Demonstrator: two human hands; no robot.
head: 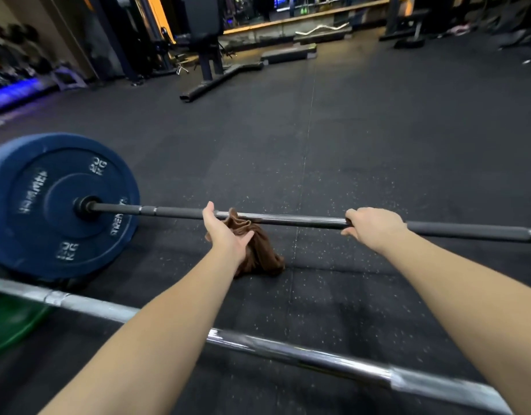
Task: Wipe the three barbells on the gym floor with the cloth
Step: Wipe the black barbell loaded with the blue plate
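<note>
Chrome barbell (288,353) up close could trip me, right hand (373,226) clamped on black barbell (288,219), left hand (225,235) pinching brown cloth (258,253).

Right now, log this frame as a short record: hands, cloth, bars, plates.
left hand: holds cloth at black bar
right hand: grips black bar, right of cloth
cloth: brown, bunched, draped from black bar toward floor
black bar: blue plate on its left end
chrome bar: nearer the camera, untouched by either hand
green plate: at chrome bar's left end, partly cut off
</note>
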